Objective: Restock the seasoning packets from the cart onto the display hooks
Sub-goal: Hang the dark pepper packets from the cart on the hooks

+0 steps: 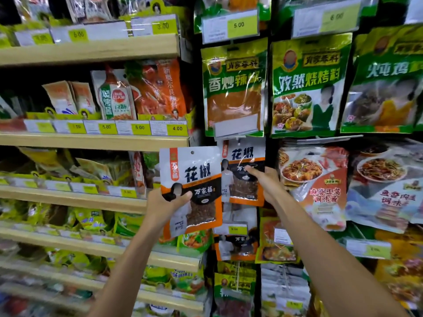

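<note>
1. Seasoning packet (194,179), white and orange with a clear window of peppercorns, sits upright just left of the frame's centre. The left hand (164,204) grips it at its lower left corner, thumb across the front. The hang hole at its top is free, so it is not yet on a hook.
2. The right hand (267,184), centre right, pinches the right edge of a matching hanging packet (240,179). Its thumb is on the front and its fingers are hidden behind. The two packets meet edge to edge.
3. That hanging packet dangles from a hook (238,140) under a clear label strip (235,128).
4. Further out, green packets (233,88) hang on the hooks above, and wooden shelves (91,140) of other sachets fill the left of the frame.
5. Progress, as a judgement: the matching row is found and its front packet is being steadied, so threading the held packet onto the hook remains. The cart is out of view, so how much stock is left cannot be told.
</note>
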